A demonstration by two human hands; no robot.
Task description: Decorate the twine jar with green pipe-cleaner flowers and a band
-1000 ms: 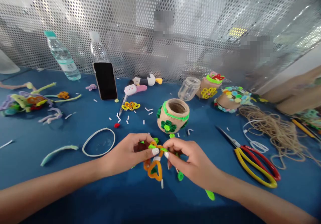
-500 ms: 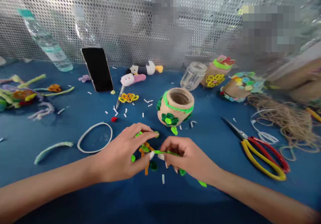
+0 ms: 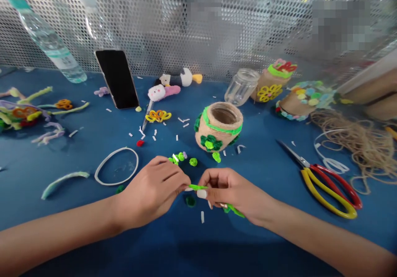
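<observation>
My left hand and my right hand are close together at the front middle, both closed on a bright green fuzzy strip stretched between their fingertips. More green fuzzy material hangs below my right palm. Behind my hands stands a twine-wrapped jar with a green band and dark green flowers. Small green pompoms lie just beyond my left fingers, and a dark green one is in front of them.
Scissors and tangled twine lie right. At left are a white ring, fuzzy stems, a phone and a bottle. A glass jar and decorated jars stand behind.
My left fingers have drawn together onto the green strip. The orange pieces seen under my left hand are out of sight, and more green pompoms show behind it. The view has shifted slightly.
</observation>
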